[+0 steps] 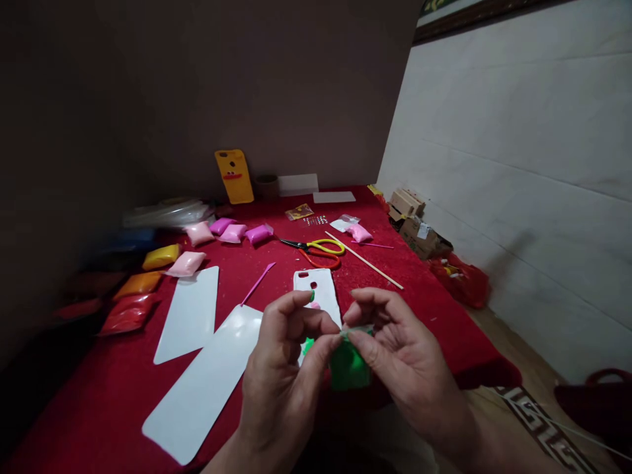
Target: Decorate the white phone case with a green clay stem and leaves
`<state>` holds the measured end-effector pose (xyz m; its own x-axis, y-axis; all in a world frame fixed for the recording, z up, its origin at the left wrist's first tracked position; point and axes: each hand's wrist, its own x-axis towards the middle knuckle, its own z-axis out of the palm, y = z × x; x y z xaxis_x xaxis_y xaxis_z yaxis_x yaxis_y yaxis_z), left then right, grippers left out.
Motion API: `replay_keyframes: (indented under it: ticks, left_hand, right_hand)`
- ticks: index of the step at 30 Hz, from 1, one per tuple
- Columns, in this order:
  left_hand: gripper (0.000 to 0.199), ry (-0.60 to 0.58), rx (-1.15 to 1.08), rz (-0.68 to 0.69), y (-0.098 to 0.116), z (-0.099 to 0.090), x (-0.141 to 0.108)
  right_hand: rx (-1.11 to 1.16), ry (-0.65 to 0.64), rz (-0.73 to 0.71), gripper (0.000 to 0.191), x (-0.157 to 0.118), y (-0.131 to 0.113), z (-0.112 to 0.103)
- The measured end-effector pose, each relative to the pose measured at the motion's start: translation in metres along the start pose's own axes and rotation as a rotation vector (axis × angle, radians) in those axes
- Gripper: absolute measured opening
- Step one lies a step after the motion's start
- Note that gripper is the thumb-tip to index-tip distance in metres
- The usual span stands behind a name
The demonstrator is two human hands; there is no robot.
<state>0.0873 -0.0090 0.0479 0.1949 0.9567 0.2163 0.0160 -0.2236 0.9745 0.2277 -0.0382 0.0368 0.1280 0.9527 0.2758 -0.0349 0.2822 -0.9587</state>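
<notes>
Between my two hands hangs a small green packet [349,366], held up near the front edge of the red-covered table. My left hand [296,355] pinches the packet's top edge at its left corner with thumb and forefinger. A bit of green sits on a left fingertip. My right hand [395,349] grips the same top edge from the right, thumb against fingers. Behind the hands lies a white phone case [323,284] with pink and green pieces on it, partly hidden by my fingers.
Yellow-and-red-handled scissors [318,250] and a wooden stick [368,262] lie beyond the case. White boards [207,388], a pink tool [257,283] and coloured packets [131,313] are to the left. A yellow phone case [237,187] leans on the wall.
</notes>
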Motion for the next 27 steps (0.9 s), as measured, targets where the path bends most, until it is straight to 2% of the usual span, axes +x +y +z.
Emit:
replay_keyframes:
  ticks: [3,5,7,12,16,27]
  left_hand:
    - [0.03,0.006,0.0,0.032,-0.002,-0.002,0.001]
    - [0.03,0.006,-0.001,0.021,0.0,-0.003,0.002]
    - [0.03,0.0,-0.011,-0.002,0.003,-0.004,0.002]
    - [0.033,-0.052,-0.078,-0.07,0.008,-0.007,0.002]
    - [0.037,-0.104,-0.018,-0.101,0.004,-0.01,0.002]
    - [0.035,-0.066,0.216,-0.005,-0.001,-0.007,-0.005]
  right_hand:
    - [0.017,-0.085,0.109,0.019,0.006,-0.009,-0.003]
    - [-0.073,-0.118,0.091,0.009,0.009,-0.015,-0.006]
    - [-0.167,-0.137,0.051,0.012,0.011,-0.019,-0.008]
    - [-0.216,-0.129,0.016,0.016,0.013,-0.018,-0.009]
    - [-0.204,-0.115,0.019,0.015,0.012,-0.017,-0.008]
    - [-0.2,-0.103,-0.02,0.017,0.009,-0.019,-0.006]
